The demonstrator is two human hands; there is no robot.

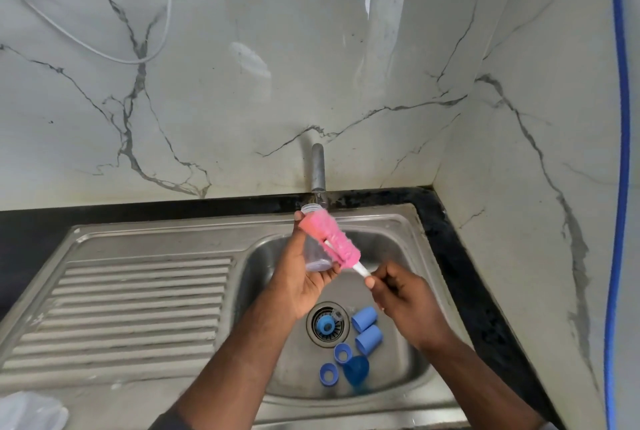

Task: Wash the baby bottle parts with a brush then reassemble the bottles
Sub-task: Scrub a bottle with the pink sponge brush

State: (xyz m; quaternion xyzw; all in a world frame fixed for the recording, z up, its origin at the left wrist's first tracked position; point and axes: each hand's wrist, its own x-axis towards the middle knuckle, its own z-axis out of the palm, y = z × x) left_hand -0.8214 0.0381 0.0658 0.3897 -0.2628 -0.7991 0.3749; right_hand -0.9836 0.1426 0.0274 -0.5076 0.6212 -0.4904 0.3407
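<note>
Forearms reach up from the near edge over the steel sink [159, 242], above the blue caps and collars lying loose around the drain [325, 324] — any dropped piece would scatter them. Left hand [304, 277], palm up, is wrapped round the clear bottle [317, 249], mouth toward the tap [318, 168]. Right hand [398, 294] is clenched on the white handle, the pink brush [329, 239] lying against the bottle's side. Wet plastic looks slippery — a hard stroke could knock it free.

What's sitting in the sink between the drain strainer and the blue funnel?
In the head view, one blue screw ring lies between the drain strainer and the blue funnel. A second ring lies off to the funnel's left, outside that stretch.
</note>
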